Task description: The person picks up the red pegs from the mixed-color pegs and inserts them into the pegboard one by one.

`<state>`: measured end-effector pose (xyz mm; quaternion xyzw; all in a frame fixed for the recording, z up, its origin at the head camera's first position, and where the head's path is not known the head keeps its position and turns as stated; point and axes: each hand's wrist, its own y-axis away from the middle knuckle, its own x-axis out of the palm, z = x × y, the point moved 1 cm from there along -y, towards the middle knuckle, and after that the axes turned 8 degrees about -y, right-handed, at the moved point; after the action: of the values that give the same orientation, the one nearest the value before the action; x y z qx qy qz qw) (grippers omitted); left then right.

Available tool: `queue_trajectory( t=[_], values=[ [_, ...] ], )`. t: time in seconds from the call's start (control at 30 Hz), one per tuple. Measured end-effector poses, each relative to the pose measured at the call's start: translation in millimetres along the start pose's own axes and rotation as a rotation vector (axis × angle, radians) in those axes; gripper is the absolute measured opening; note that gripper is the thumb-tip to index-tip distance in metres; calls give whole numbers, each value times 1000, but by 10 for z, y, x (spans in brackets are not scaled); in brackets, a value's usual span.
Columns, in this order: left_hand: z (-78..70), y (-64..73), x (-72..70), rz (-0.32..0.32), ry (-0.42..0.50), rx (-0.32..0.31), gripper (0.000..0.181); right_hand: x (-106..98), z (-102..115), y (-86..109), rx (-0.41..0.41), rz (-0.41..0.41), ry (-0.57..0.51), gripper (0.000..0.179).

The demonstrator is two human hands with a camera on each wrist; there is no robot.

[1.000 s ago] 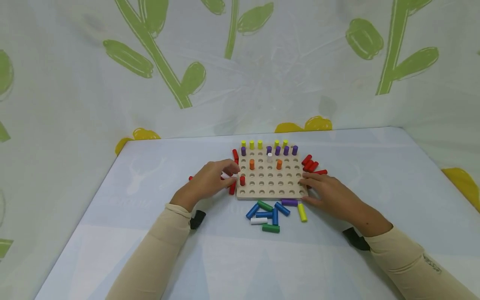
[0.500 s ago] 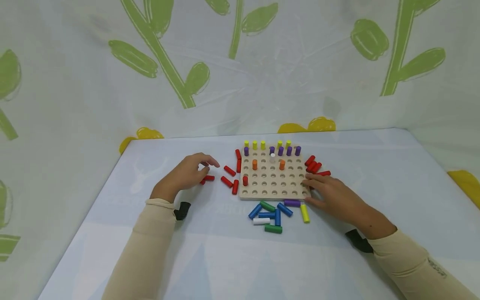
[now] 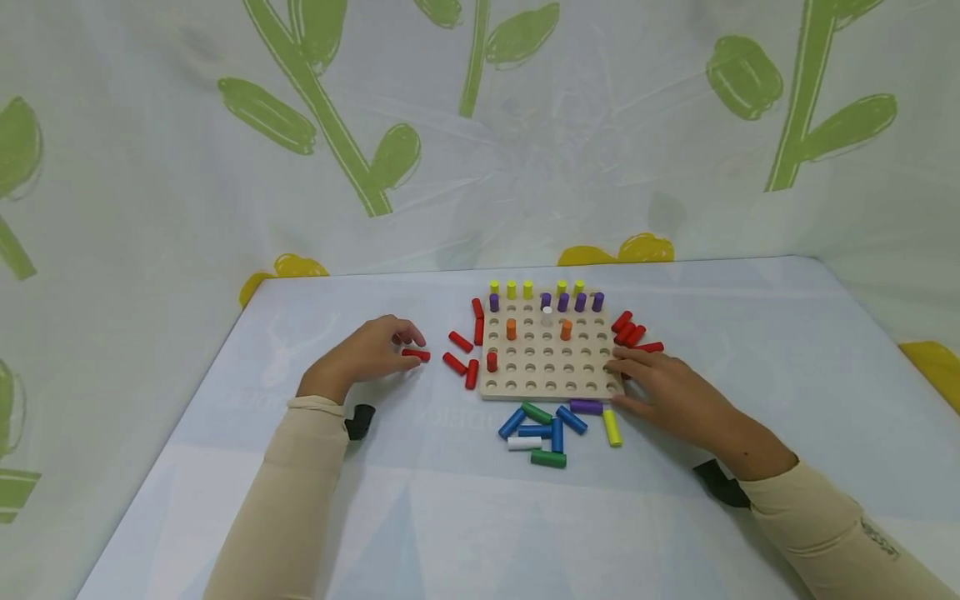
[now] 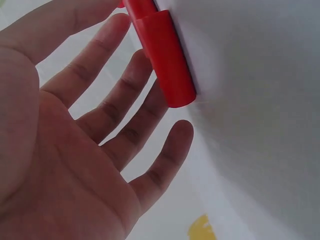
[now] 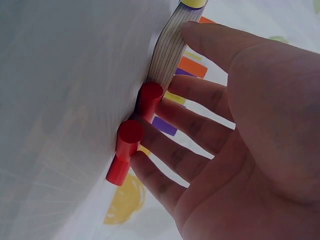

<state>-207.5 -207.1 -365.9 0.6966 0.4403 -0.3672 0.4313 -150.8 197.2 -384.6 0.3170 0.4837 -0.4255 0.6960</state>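
Red peg (image 3: 417,355): on surface (image 3: 450,525), left of board (image 3: 541,377) | left grip (image 3: 367,350) parted beside it, no hold evident | right grip (image 3: 669,387) spread at board's edge | likely light, stiff, may roll; pinch mid-length

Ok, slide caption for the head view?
Left hand at a red peg, right hand bracing near a wooden pegboard.

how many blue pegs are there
4 blue pegs, all lying on the table on the near side of the board: the leftmost, slanted; a crosswise peg; a lengthwise peg; the rightmost, slanted. Others could be hidden.
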Motion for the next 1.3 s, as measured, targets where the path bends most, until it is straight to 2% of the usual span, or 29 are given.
queue_trajectory(
  t=[0.3,0.53,0.87,1.13,1.3],
  values=[
    [-5,-17,44,-3,-16,-1,24,-10,25,-13,-3,-9,-8,58],
    [-16,-30,84,-9,7,-8,21,-10,20,8,18,18,-5,58],
    [7,-67,111,-27,-14,-4,19,-22,18,11,-5,5,-15,56],
    [-3,-71,106,-53,-29,17,17,-15,13,7,-3,-2,-17,56],
    [-19,-82,96,-65,-12,-8,19,-15,13,18,-6,-5,-18,56]
  ],
)
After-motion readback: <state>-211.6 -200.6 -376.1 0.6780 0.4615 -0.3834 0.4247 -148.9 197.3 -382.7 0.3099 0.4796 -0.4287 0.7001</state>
